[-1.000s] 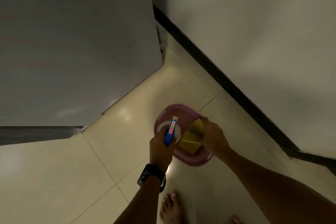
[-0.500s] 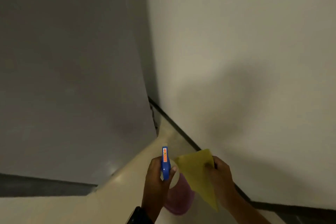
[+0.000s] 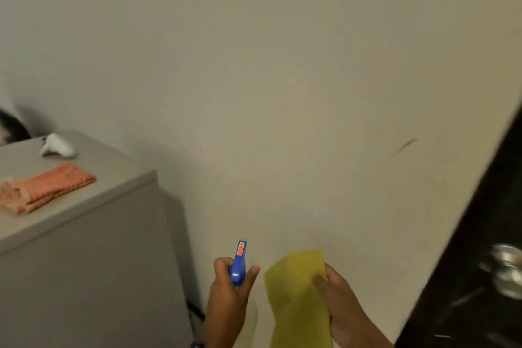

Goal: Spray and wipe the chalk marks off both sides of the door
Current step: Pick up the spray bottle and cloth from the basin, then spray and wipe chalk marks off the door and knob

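The left hand grips a blue spray bottle, fingers curled round its neck; the nozzle rises above the knuckles and points toward the pale wall ahead. The right hand pinches a yellow cloth, thumb pressed on its front face, the cloth hanging below the grip and rising a little above it. Bottle and cloth are held just beside each other, apart. The dark door stands at the right edge of the view, its metal knob blurred; faint pale streaks show on its face, well apart from both hands. To the left stands a grey cabinet; on its top lie a folded orange cloth near the front edge and a white object toward the back. Both forearms enter from below, raised before the wall.
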